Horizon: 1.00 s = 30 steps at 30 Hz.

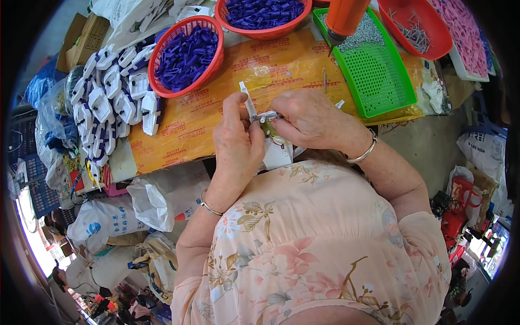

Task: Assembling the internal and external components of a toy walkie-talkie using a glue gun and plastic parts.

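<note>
Close in front of my body, both hands work at a white plastic housing (278, 155) with small fittings and a thin wire inside. My left hand (238, 138) pinches it from the left, and a narrow white plastic strip (247, 97) sticks up beside its index finger. From the other side my right hand (310, 120) has its fingers closed at the upper edge of the housing. Whatever small piece lies between those fingertips is hidden. Past the right hand, a thin metal rod (324, 80) lies on the table.
White housings (111, 97) are heaped at the table's left. Red baskets (153, 70) hold blue plastic pieces. An orange power screwdriver (346, 19) hangs over a green tray (377, 81) with small metal parts. A red tray (441, 46) holds metal pins. Yellow tape covers the tabletop (179, 127).
</note>
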Each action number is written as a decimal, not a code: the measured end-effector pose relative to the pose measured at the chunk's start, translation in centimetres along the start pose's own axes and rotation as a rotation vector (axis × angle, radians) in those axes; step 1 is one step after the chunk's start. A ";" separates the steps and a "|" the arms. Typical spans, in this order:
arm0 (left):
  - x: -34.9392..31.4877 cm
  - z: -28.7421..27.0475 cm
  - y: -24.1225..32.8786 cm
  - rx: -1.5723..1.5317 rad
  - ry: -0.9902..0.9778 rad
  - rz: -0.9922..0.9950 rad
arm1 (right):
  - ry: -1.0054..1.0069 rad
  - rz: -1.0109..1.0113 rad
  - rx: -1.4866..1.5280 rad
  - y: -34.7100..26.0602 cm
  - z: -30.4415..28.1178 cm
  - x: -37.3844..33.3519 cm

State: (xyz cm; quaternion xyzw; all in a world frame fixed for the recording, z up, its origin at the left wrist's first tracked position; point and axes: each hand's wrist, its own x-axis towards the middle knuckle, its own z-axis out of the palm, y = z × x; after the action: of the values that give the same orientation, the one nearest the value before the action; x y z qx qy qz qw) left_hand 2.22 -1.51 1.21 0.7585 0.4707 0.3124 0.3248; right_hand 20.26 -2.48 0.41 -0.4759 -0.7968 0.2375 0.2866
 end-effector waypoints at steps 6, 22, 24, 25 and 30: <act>-0.1 0.3 0.1 -0.001 0.029 0.027 | -0.009 0.005 0.022 0.1 0.0 0.0; -0.1 0.4 -0.2 -0.041 0.031 -0.027 | 0.004 -0.013 0.070 0.5 0.1 -0.1; -0.1 0.4 -0.2 -0.063 0.032 -0.053 | 0.000 -0.013 0.071 0.5 0.1 -0.1; -0.1 0.4 -0.1 -0.062 0.032 -0.053 | 0.001 -0.013 0.071 0.5 0.1 -0.1; 0.0 0.3 0.5 -0.146 0.021 -0.094 | 0.012 -0.014 0.072 0.6 0.1 -0.2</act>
State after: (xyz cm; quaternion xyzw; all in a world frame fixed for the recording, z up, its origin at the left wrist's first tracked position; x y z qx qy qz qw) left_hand 2.72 -1.71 1.43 0.7067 0.4851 0.3382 0.3885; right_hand 20.61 -2.41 -0.05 -0.4613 -0.7893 0.2612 0.3098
